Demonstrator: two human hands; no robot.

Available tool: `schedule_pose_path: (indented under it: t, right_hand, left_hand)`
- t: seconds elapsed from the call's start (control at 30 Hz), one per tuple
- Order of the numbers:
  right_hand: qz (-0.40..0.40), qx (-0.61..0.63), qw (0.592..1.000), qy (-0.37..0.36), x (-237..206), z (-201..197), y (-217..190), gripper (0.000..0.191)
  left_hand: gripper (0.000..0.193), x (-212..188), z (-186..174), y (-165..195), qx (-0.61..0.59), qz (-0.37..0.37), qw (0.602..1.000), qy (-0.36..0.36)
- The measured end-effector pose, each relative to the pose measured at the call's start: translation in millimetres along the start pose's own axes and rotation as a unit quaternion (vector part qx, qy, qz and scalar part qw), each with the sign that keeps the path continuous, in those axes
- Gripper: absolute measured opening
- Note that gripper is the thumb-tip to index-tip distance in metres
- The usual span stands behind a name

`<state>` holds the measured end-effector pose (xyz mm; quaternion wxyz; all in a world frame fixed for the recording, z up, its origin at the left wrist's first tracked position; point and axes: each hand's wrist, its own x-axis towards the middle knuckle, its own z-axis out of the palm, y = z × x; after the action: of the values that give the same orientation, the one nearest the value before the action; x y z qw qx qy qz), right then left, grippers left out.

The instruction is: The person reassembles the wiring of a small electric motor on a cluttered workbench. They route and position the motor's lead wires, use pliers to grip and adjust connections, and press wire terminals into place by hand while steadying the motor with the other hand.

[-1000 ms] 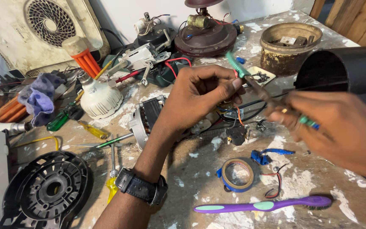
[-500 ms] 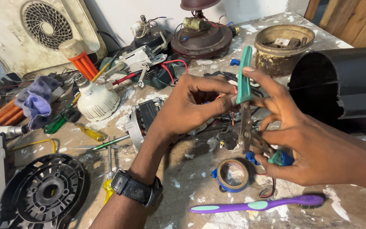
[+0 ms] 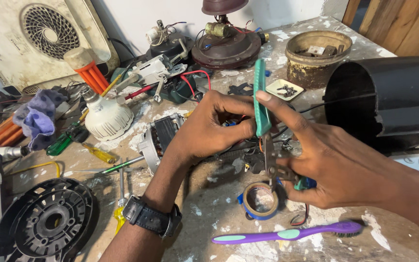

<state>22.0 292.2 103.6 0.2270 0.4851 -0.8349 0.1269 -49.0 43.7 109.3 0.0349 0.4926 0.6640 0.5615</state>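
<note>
Head view: right hand point(image 3: 345, 170) now gripping green-handled pliers point(image 3: 264, 121) upright; left hand point(image 3: 209, 128) still closed on wires point(image 3: 233, 123).

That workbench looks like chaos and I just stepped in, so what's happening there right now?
A person is working over a cluttered workbench. The right hand holds green-handled pliers upright, one handle pointing up and the jaws low, just above a roll of tape. The left hand, with a black wristwatch on its wrist, grips a bundle of small wires and parts beside the pliers. A purple toothbrush lies in front, and a white bulb and screwdrivers sit to the left.
</note>
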Motion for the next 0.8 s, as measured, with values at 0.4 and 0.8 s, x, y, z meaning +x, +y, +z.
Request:
schedule_pose_path:
  t: [0.4,0.8]
  right_hand:
    - [0.022,0.033,0.988,0.151,-13.2,-6.9,8.4,0.039]
    - [0.051,0.139,0.983,0.106,-17.3,-12.7,12.2,0.044]
  left_hand:
    - [0.051,5.9,9.3,12.5,0.034,0.023,0.991,0.126]
    - [0.041,6.7,15.1,27.2,0.363,0.167,0.878,0.263]
